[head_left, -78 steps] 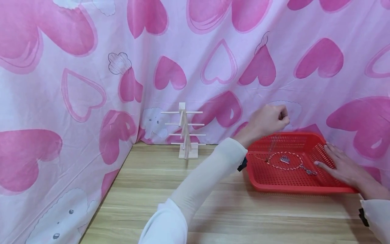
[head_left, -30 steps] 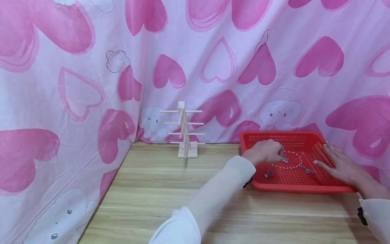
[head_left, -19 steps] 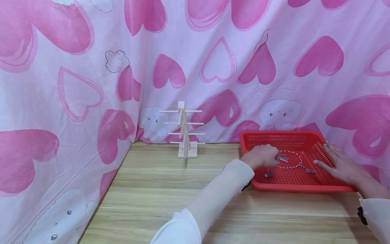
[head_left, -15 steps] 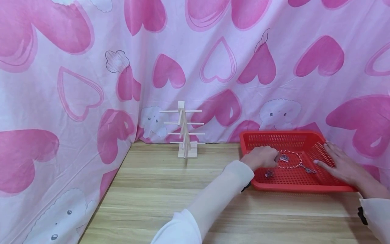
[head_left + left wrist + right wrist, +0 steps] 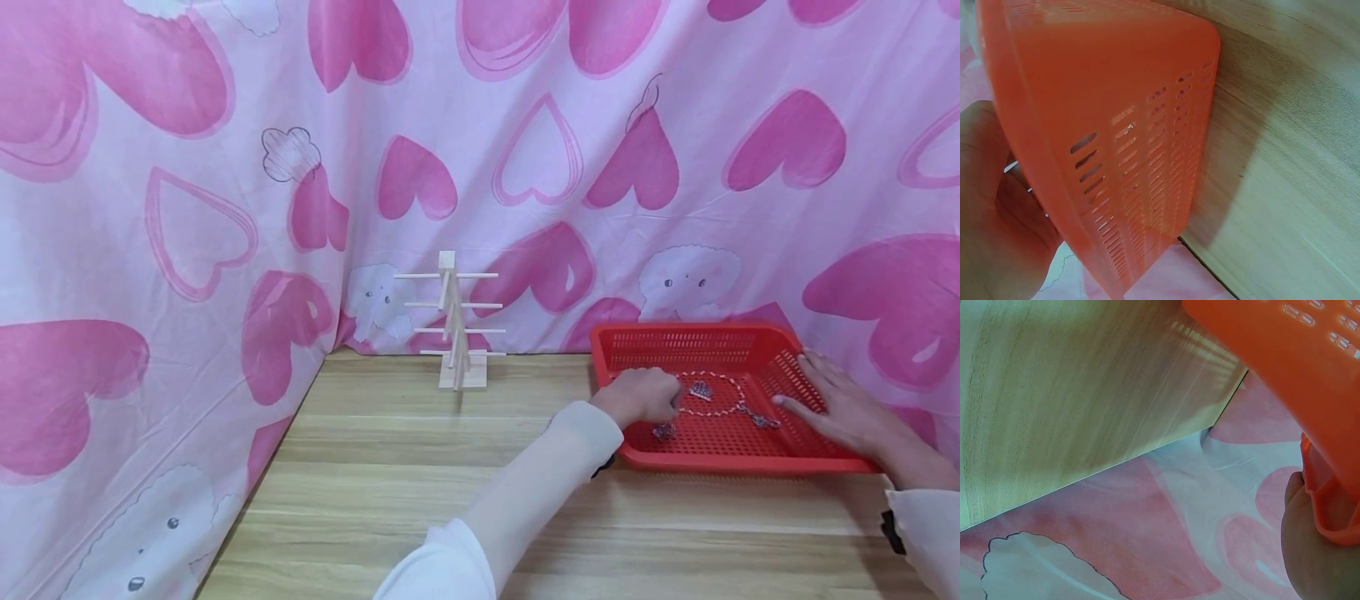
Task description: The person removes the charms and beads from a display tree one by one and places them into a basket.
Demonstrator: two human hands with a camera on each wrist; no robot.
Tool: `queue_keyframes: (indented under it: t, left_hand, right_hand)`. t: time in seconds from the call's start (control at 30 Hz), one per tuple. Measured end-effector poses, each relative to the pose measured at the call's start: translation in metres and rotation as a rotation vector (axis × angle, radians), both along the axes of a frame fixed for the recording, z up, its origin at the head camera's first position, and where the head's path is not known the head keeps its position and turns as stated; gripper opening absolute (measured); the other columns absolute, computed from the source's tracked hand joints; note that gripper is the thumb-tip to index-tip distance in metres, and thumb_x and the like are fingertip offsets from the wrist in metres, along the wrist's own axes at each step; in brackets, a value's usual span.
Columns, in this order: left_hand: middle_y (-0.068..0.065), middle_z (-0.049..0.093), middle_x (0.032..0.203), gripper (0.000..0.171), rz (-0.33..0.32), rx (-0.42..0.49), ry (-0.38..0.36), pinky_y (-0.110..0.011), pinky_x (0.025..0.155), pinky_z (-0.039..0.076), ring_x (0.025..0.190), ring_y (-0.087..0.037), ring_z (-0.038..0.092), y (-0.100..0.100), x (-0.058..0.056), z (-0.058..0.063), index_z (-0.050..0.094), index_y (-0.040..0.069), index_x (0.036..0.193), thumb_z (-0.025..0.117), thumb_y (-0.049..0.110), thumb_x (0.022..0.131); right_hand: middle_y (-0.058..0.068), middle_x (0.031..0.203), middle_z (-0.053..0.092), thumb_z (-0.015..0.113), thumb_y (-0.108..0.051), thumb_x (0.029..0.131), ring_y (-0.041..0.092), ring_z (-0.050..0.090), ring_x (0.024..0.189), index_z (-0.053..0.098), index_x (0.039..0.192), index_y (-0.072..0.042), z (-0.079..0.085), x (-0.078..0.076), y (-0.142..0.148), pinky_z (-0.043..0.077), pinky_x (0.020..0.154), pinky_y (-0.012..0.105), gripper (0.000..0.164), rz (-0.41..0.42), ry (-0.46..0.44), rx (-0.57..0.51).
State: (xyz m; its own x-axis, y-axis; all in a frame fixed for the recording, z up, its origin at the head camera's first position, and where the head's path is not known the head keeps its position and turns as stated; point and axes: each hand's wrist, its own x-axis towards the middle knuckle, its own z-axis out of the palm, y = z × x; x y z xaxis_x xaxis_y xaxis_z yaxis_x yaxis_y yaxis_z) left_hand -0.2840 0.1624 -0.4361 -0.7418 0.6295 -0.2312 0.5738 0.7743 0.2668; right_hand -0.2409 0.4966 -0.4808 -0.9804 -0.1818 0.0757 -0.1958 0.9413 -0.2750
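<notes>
A shallow red plastic basket (image 5: 735, 462) with perforated walls stands on the table at the right. My left hand (image 5: 641, 396) is down inside its left part, fingers curled and fingertips hidden. Whether it holds a piece of jewelry I cannot tell. Right below it lies a small silvery trinket (image 5: 663, 432). Beyond is a pale-beaded necklace (image 5: 712, 412) laid in a loop around a silver pendant (image 5: 701, 390), with another silver charm (image 5: 761, 420) at its right. My right hand (image 5: 851, 412) holds the basket's right rim, thumb over the inner wall, fingers along the outside.
A pale wooden rack (image 5: 455, 325) with several crossbars stands at the back, left of the basket. The wood-grain table (image 5: 420, 467) ends at a pink heart-print curtain (image 5: 517, 167) behind and on the left.
My left hand, earlier raised above the basket with a thin chain dangling, has come down inside it and shifted slightly left. The silvery trinket now lies on the basket floor. The right hand stays put.
</notes>
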Motion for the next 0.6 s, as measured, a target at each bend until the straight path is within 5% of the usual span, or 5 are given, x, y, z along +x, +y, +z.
queue_keyframes:
  t: [0.6]
  left_hand:
    - [0.015,0.069,0.088,0.009,0.023,-0.003,-0.009,-0.015,0.072,0.055,0.077,-0.003,0.062,-0.0023,-0.0025,-0.0013,0.076,0.034,0.107,0.079,0.033,0.098]
  right_hand:
    - [0.031,0.174,-0.009,0.053,-0.051,0.107,0.054,-0.012,0.161,0.001,0.168,0.003,-0.0004,-0.0014,0.001,0.023,0.104,0.092,0.097,-0.015,-0.004,0.024]
